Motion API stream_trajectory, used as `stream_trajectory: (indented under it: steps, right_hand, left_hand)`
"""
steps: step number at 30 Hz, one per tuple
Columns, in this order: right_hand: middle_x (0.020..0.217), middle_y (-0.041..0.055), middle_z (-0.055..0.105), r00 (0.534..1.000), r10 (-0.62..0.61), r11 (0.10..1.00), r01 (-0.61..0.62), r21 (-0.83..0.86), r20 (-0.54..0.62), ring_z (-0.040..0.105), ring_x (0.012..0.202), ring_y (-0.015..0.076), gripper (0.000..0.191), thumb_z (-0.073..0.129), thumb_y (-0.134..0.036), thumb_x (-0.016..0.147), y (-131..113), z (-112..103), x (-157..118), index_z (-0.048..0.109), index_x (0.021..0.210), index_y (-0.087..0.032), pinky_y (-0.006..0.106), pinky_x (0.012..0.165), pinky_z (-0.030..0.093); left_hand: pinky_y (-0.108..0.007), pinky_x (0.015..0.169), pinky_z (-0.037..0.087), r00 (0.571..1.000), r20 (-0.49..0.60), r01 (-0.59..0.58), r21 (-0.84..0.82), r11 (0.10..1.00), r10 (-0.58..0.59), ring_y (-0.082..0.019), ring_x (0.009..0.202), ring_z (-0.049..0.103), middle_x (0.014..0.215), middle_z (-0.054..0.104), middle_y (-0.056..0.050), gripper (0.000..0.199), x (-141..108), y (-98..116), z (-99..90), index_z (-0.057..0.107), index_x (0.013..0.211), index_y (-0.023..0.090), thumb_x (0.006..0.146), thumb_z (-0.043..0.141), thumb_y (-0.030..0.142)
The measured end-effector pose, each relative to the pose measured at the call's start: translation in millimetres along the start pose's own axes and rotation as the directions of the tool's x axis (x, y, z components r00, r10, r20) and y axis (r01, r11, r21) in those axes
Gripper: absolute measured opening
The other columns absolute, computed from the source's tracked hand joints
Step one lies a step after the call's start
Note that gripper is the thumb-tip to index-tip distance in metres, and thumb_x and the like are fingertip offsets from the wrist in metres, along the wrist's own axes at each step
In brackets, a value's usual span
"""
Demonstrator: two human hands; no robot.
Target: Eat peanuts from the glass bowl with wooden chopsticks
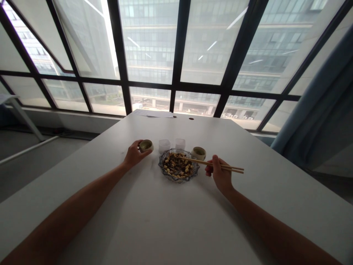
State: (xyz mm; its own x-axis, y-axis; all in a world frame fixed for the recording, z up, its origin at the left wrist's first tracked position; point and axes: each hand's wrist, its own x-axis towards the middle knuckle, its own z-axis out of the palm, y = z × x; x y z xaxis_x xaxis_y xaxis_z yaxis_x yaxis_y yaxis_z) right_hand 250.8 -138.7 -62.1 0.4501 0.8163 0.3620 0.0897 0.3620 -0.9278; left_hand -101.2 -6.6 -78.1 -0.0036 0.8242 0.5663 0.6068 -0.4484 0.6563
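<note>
My left hand (135, 154) is wrapped round a small greenish ceramic cup (146, 146) on the left. In my right hand (219, 172) is a pair of wooden chopsticks (205, 162), their tips over the mixed nuts and dark bits (176, 165) in a scalloped glass bowl (179, 179). Whether the tips grip a piece is too small to tell. A second ceramic cup (199, 153) stands just behind the chopsticks, right of the bowl. Behind the bowl are two translucent plastic containers, a left one (164, 145) and a right one (180, 143).
Everything stands on a white table (176, 221). Sheets of paper (154, 113) lie at its far end, near two round holes in the top. Beyond are large black-framed windows, with a blue curtain (311, 106) at the right. Another white table (24, 114) is at far left.
</note>
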Motion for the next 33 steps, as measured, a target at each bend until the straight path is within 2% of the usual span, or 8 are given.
stream_trajectory:
  steps: [8,13,19,25,30,32,33]
  right_hand:
    - [0.046,-0.0002,0.060,0.989,0.124,0.984,-0.111,0.140,-0.086,0.051,0.032,0.0102,0.059,0.068,-0.074,0.072,16,-5,11,0.062,0.068,-0.015,0.021,0.030,0.040]
    - [0.047,-0.0001,0.061,0.993,0.098,0.985,-0.088,0.151,-0.063,0.052,0.033,0.0107,0.058,0.066,-0.074,0.075,16,-4,11,0.061,0.070,-0.016,0.022,0.032,0.041]
    - [0.047,-0.0002,0.061,0.995,0.085,0.982,-0.075,0.173,-0.049,0.053,0.034,0.0104,0.060,0.068,-0.077,0.070,10,0,8,0.061,0.069,-0.017,0.021,0.033,0.043]
    - [0.047,0.0002,0.062,0.997,0.069,0.984,-0.061,0.170,-0.045,0.053,0.034,0.0106,0.060,0.067,-0.076,0.071,8,2,9,0.061,0.069,-0.017,0.022,0.032,0.042]
    - [0.047,-0.0001,0.061,0.999,-0.012,0.997,0.014,0.076,-0.037,0.054,0.034,0.0119,0.057,0.061,-0.075,0.079,3,2,4,0.061,0.070,-0.018,0.023,0.033,0.044]
    - [0.049,0.0001,0.062,0.991,-0.130,0.991,0.130,-0.030,0.015,0.055,0.036,0.0124,0.052,0.057,-0.069,0.086,0,-1,1,0.063,0.072,-0.019,0.023,0.035,0.046]
    - [0.051,0.0006,0.064,0.973,-0.217,0.970,0.225,-0.097,0.081,0.058,0.038,0.0128,0.049,0.057,-0.065,0.089,-1,-4,-1,0.064,0.073,-0.019,0.024,0.038,0.048]
  left_hand:
    - [-0.033,0.075,0.057,0.991,0.046,0.130,-0.055,0.990,-0.128,-0.022,0.085,0.068,0.100,0.072,-0.009,0.075,0,-5,-1.5,0.062,0.119,0.015,0.065,0.075,0.065]
    - [-0.033,0.075,0.056,0.983,0.064,0.173,-0.052,0.984,-0.169,-0.023,0.086,0.068,0.100,0.072,-0.009,0.076,2,-5,-2.7,0.063,0.118,0.015,0.064,0.074,0.066]
    - [-0.035,0.079,0.056,0.976,0.095,0.197,-0.032,0.980,-0.194,-0.024,0.089,0.068,0.102,0.072,-0.010,0.077,3,-4,-3.8,0.062,0.118,0.015,0.063,0.075,0.067]
    - [-0.035,0.079,0.055,0.977,0.094,0.194,-0.013,0.981,-0.192,-0.024,0.091,0.067,0.104,0.071,-0.010,0.076,5,-5,0.6,0.061,0.119,0.015,0.064,0.074,0.065]
    - [-0.037,0.084,0.054,0.972,0.147,0.184,-0.003,0.983,-0.181,-0.026,0.095,0.067,0.111,0.069,-0.013,0.079,8,-3,2.3,0.057,0.123,0.014,0.064,0.074,0.063]
    - [-0.041,0.091,0.052,0.973,0.154,0.166,0.055,0.985,-0.173,-0.029,0.106,0.065,0.122,0.065,-0.017,0.084,11,-1,1.5,0.054,0.128,0.013,0.064,0.075,0.063]
    - [-0.043,0.096,0.050,0.978,0.146,0.136,0.098,0.986,-0.150,-0.031,0.112,0.062,0.129,0.062,-0.019,0.086,14,2,1.1,0.052,0.131,0.013,0.064,0.075,0.063]
